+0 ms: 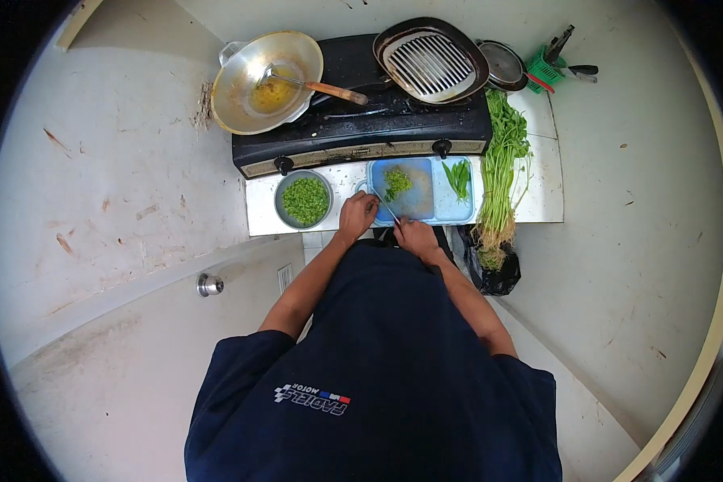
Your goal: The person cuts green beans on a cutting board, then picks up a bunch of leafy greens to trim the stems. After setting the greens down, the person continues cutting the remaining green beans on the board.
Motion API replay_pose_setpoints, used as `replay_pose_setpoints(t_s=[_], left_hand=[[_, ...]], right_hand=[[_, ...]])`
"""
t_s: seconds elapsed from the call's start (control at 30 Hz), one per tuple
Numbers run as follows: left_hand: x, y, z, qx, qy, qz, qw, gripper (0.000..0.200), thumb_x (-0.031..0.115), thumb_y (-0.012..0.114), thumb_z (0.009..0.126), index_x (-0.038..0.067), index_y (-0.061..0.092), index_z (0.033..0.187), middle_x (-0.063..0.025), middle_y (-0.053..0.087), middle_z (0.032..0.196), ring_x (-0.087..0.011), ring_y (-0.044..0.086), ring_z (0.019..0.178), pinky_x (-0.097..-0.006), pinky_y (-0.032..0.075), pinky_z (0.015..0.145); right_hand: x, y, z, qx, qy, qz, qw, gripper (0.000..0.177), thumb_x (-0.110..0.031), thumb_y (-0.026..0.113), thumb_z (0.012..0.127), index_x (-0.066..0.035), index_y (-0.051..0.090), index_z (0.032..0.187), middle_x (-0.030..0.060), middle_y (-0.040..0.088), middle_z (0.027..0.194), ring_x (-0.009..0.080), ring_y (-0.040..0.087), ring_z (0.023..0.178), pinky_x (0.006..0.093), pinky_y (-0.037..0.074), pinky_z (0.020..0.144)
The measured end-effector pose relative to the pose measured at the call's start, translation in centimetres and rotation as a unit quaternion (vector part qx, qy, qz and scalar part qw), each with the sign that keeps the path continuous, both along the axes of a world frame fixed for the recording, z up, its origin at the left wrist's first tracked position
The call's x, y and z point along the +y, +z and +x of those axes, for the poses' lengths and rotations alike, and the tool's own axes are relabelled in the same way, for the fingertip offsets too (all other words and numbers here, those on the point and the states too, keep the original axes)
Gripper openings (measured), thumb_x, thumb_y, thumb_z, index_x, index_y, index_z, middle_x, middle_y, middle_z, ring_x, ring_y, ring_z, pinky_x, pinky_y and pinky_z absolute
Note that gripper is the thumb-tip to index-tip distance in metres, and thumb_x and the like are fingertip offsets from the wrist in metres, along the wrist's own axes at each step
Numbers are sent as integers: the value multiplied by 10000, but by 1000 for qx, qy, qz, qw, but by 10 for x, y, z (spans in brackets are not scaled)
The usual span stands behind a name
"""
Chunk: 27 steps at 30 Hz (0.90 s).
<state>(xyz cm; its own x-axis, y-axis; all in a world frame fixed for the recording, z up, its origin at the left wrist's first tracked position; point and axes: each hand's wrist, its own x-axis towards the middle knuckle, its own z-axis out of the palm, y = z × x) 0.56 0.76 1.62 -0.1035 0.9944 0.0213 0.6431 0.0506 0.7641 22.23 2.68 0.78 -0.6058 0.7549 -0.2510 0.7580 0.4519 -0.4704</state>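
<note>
My right hand (416, 236) is wrapped round the handle of a knife (390, 210), whose blade slants up and left over the blue cutting board (423, 218). My left hand (359, 213) lies at the board's left edge, fingers bent together close to the blade; what they pinch is too small to make out. Just past the blade is a small heap of chopped greens (397, 180). Several long green leaves (458, 178) rest in the board's lighter right section. Left of my left hand stands a round grey bowl (278, 202) full of chopped greens (305, 199).
Behind the board is a black gas stove (361, 132). On it sit a wok (226, 100) with a wooden-handled spatula (337, 91) and a ridged grill pan (432, 68). To the right, a rooted bunch of greens (502, 161) hangs over a black plastic bag (500, 279). A green basket (545, 71) holds utensils.
</note>
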Motion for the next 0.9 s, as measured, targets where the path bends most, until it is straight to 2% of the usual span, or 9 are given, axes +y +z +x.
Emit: replay_pose_setpoints(t_s=[0.17, 0.27, 0.37, 0.47, 0.57, 0.67, 0.9], left_hand=[[-2, 0, 0, 0, 2, 6, 1000, 118, 100, 698, 866, 48, 755, 955, -126, 687, 913, -339, 694, 771, -441, 554, 726], [-5, -1, -1, 14, -7, 47, 999, 126, 96, 693, 874, 52, 760, 970, -122, 698, 940, -340, 696, 808, -440, 553, 752], [-8, -10, -4, 35, -11, 22, 999, 162, 104, 710, 878, 65, 771, 1023, -126, 722, 997, -338, 703, 878, -427, 565, 821], [-9, -3, -4, 19, -9, -4, 1000, 170, 103, 702, 888, 74, 773, 1040, -127, 721, 993, -330, 704, 860, -420, 567, 813], [-9, -5, -3, 4, -3, 9, 1000, 151, 93, 697, 882, 68, 776, 1008, -126, 715, 945, -339, 695, 805, -427, 556, 763], [-9, -7, -4, 10, -2, 6, 1000, 150, 89, 698, 880, 73, 777, 1007, -128, 714, 939, -336, 695, 786, -427, 561, 746], [-8, -9, -6, 10, -6, -12, 1000, 153, 114, 702, 891, 72, 779, 1016, -132, 711, 942, -310, 690, 780, -420, 560, 768]], right_hand=[[-1, -3, -3, -2, 4, 7, 1000, 396, -359, 550, 1009, 20, 634, 928, 265, 694, 722, 460, 705, 679, 563, 578, 640], [2, -10, -8, 6, 4, 4, 1000, 385, -352, 553, 1007, 15, 637, 929, 265, 694, 723, 457, 707, 682, 558, 580, 645], [4, -8, -12, 16, -6, 10, 1000, 379, -348, 557, 1006, 14, 639, 933, 267, 696, 730, 456, 710, 693, 558, 579, 656], [2, -5, -9, -6, -9, 8, 1000, 385, -350, 552, 1010, 17, 643, 939, 273, 696, 738, 468, 706, 697, 561, 578, 667], [0, 5, -6, -24, -19, 5, 1000, 371, -338, 527, 1025, 8, 648, 969, 258, 710, 753, 439, 726, 736, 542, 587, 699], [0, 0, -5, 13, -25, -1, 1000, 397, -368, 552, 1013, 13, 652, 957, 280, 687, 727, 491, 697, 697, 580, 573, 670], [0, -4, -6, 1, 6, 9, 1000, 378, -355, 554, 1011, 10, 640, 959, 283, 684, 718, 483, 699, 689, 575, 575, 664]])
